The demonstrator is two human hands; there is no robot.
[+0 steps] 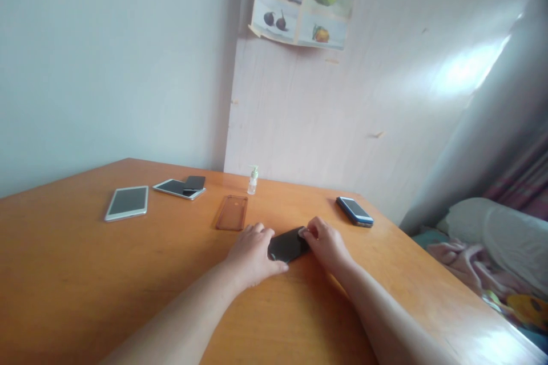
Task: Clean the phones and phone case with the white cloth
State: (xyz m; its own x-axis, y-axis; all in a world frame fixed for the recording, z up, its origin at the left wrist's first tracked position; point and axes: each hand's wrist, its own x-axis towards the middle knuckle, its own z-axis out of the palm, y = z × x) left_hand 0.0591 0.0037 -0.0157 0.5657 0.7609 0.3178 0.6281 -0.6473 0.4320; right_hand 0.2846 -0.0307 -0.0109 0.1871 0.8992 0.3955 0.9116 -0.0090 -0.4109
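Note:
A black smartphone [287, 246] lies tilted across the wooden table in front of me, its dark glossy face up. My left hand [253, 254] grips its left end, with the thumb along the near edge and the fingers at the far side. At the phone's right end, my right hand [324, 242] has its fingertips pinched together on a small whitish pad [302, 232], pressed to the dark surface. Most of that pad is hidden by the fingers. Just beyond my left hand lies a clear brownish phone case [232, 213].
A small pump bottle [253, 181] stands near the wall. At the left lie a white tablet [127, 203] and another white tablet [171, 187] with a dark phone [194, 183] on it. A blue-cased phone stack [355, 211] sits near the table's right edge.

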